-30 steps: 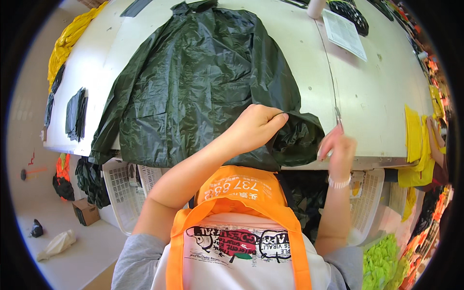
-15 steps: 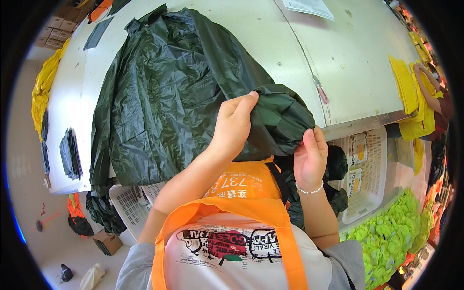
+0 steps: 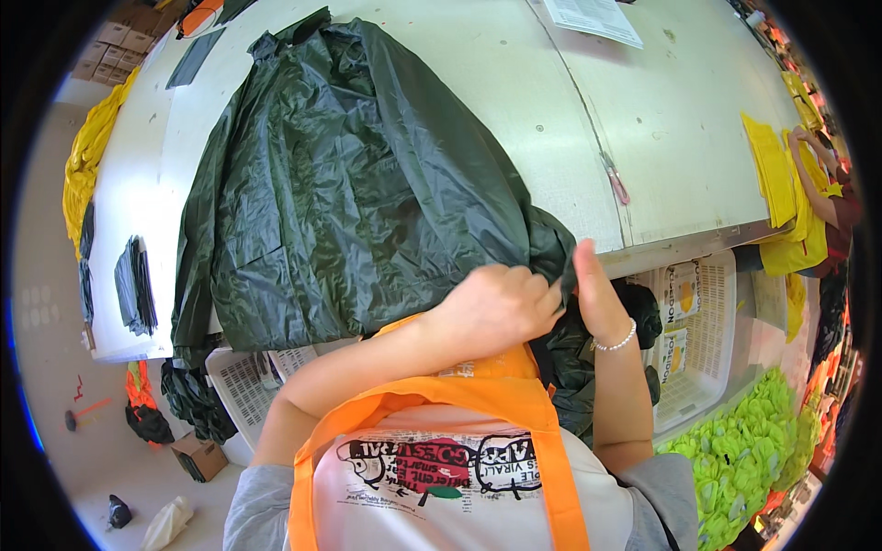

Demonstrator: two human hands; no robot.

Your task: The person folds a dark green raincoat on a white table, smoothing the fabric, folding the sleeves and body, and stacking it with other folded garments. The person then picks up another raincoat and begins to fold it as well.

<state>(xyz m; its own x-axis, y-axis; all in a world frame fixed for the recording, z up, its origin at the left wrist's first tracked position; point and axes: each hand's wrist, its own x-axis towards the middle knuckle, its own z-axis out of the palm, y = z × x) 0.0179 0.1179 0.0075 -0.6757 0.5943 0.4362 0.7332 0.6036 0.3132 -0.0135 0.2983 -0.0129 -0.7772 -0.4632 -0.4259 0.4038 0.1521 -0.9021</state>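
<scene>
A dark green, shiny rain jacket (image 3: pixel 340 193) lies spread over the pale table, collar at the far side and hem toward me. At its right side, my left hand (image 3: pixel 513 301) is closed around the end of the sleeve (image 3: pixel 551 241), bunching the fabric. Close beside it, my right hand (image 3: pixel 599 292), with a beaded bracelet at the wrist, stands on edge against the cuff. One of its digits stretches upward; the others are largely hidden.
On the table (image 3: pixel 514 83) lie a small red-handled cutter (image 3: pixel 616 184), a paper sheet (image 3: pixel 595 20) and folded dark pieces (image 3: pixel 134 286). White baskets (image 3: pixel 707 367) stand below the front edge. At far right, another person's arms (image 3: pixel 818 174) handle yellow garments (image 3: pixel 770 170).
My left hand has moved right and nearer to me, close to my right hand. The sleeve end, held open before, is now gathered. The view has shifted slightly.
</scene>
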